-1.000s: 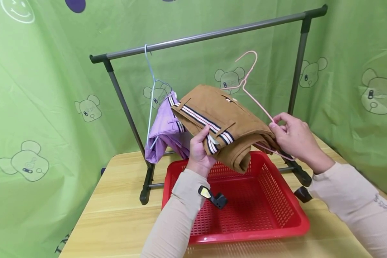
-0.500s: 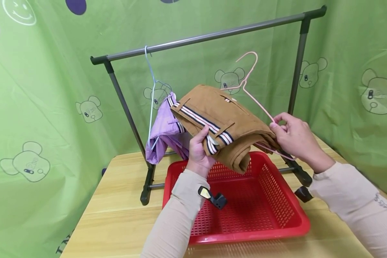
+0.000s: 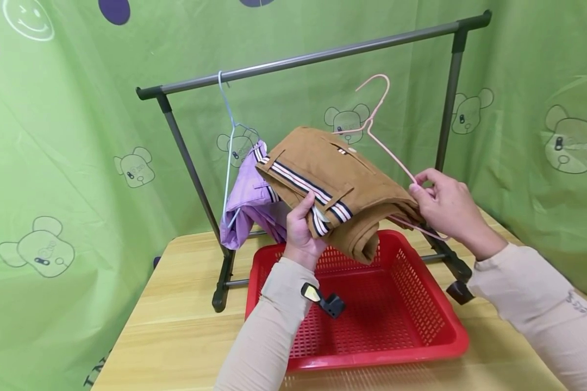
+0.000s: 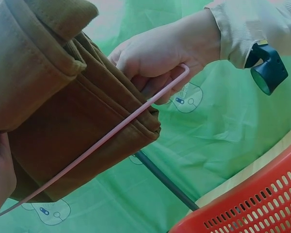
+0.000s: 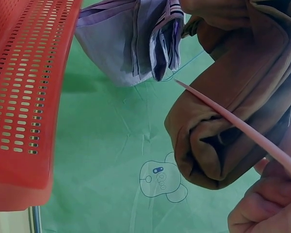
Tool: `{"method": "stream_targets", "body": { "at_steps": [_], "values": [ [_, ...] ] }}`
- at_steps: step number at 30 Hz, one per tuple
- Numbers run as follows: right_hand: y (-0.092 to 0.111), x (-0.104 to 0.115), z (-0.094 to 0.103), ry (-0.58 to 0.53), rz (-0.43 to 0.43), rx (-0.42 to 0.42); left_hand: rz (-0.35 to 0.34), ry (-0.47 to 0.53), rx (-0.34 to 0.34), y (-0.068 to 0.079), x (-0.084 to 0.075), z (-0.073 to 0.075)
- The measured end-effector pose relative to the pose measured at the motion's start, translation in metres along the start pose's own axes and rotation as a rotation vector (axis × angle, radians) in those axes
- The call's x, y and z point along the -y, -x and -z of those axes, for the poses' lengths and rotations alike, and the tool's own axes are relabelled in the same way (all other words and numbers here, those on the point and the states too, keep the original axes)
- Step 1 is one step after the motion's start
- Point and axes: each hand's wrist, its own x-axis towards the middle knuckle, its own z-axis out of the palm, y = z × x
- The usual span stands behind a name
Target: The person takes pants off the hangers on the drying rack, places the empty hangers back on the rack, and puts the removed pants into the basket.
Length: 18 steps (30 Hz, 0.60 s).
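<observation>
Before the far rack (image 3: 323, 55), above the red basket (image 3: 376, 357), I'm watching the brown trousers (image 3: 342, 168) barely moving; the pink hanger (image 3: 392, 155) is rising slightly but staying unhung. The left hand (image 3: 303, 233) is gripping the waistband (image 3: 303, 183), the right hand (image 3: 445, 207) pinching the hanger.

Green cloth (image 3: 88, 125) walls in the left, far and right sides, falling in soft folds. Printed on it are 6 outlined bear heads (image 3: 41, 250), 3 purple spots (image 3: 114, 10) cut by the frame, 1 pale smiling face (image 3: 27, 19) at far left, and dark lettering (image 3: 95, 374) at near left. A pale wood-grain table (image 3: 176, 304) bears a grey metal rack (image 3: 323, 53). Light looks brighter left, dimmer right.
</observation>
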Motion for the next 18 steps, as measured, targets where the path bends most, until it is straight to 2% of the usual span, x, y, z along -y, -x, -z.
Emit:
{"method": "stream_targets", "body": {
  "at_steps": [8, 18],
  "values": [
    [-0.0007, -0.0027, -0.0003, 0.009, 0.025, -0.008, -0.004, 0.004, 0.032, -0.0024, 0.0002, 0.0040],
    [0.0003, -0.0058, -0.0001, 0.025, 0.022, -0.006, -0.004, 0.004, 0.035, -0.0011, -0.0017, 0.0037]
  ]
}}
